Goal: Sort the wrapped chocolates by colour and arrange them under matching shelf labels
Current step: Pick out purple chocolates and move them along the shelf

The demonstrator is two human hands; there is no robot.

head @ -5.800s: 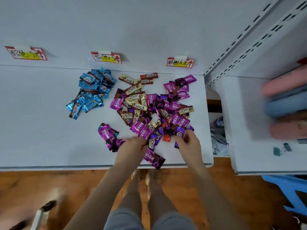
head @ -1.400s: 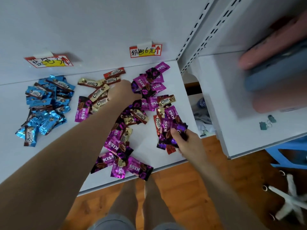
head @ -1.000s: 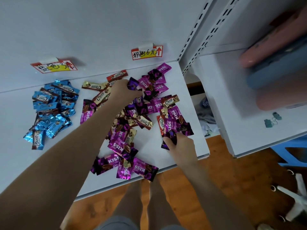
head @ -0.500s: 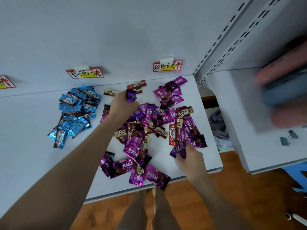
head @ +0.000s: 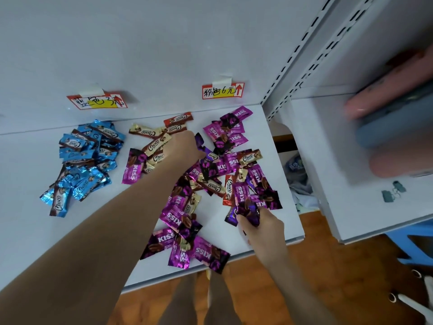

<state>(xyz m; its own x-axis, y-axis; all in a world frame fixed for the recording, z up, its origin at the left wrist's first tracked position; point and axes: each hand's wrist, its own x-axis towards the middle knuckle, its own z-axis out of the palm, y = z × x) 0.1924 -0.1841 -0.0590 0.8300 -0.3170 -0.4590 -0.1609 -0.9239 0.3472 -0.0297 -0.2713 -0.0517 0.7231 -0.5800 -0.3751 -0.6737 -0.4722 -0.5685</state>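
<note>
Mixed heap of purple, gold and red wrapped chocolates (head: pixel 210 174) across the right half of the white shelf (head: pixel 28 231), below the right-hand label (head: pixel 222 91); blue chocolates (head: pixel 86 158) piled apart at left, under the left-hand label (head: pixel 97 102); right hand (head: pixel 263 227) at the heap's near edge, fingers curled round a purple bunch (head: pixel 246 211); left hand (head: pixel 184 146) curled over the heap's far part, pinching a single purple wrapper (head: pixel 199 142) at its right edge; blurred pink and blue rolls (head: pixel 386 127) on the neighbouring shelf.
</note>
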